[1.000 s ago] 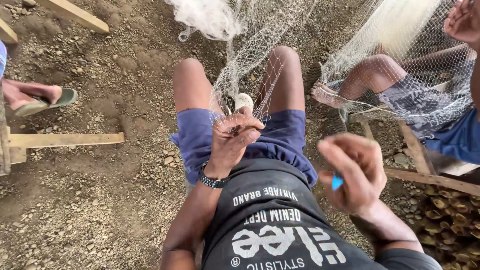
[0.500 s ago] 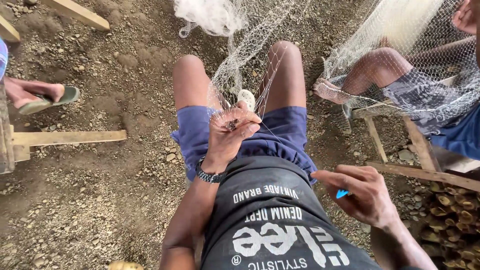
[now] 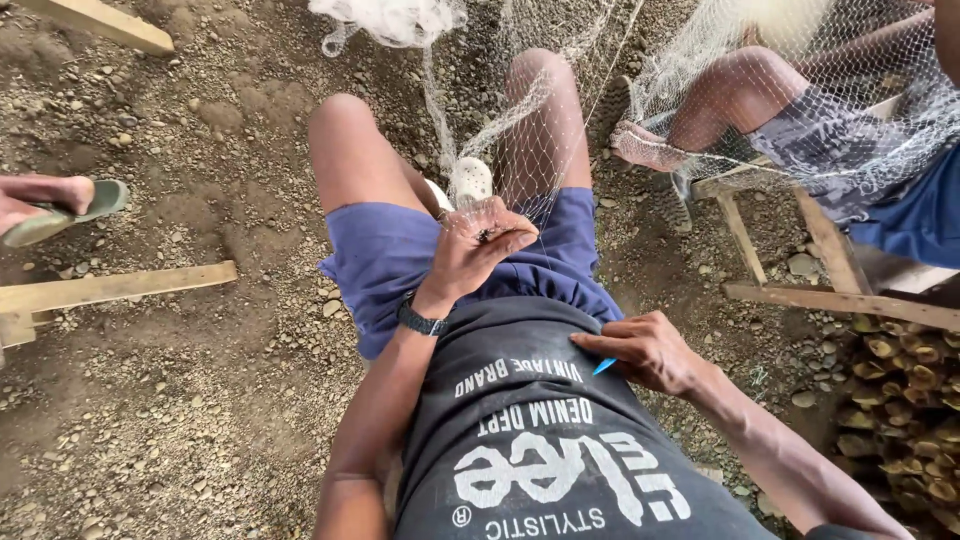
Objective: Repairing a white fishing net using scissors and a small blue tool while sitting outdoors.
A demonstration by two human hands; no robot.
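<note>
Net (image 3: 520,130) pinched in left hand (image 3: 478,250)

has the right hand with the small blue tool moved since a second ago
Yes. The right hand holding the small blue tool has dropped from beside the blue shorts onto the dark printed shirt.

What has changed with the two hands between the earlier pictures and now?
The right hand, holding a small blue tool, has come down from a raised position and moved inward, so it now rests against the dark shirt at the waist. The left hand stays on the lap, still pinching the white net. The legs have not moved.
</note>
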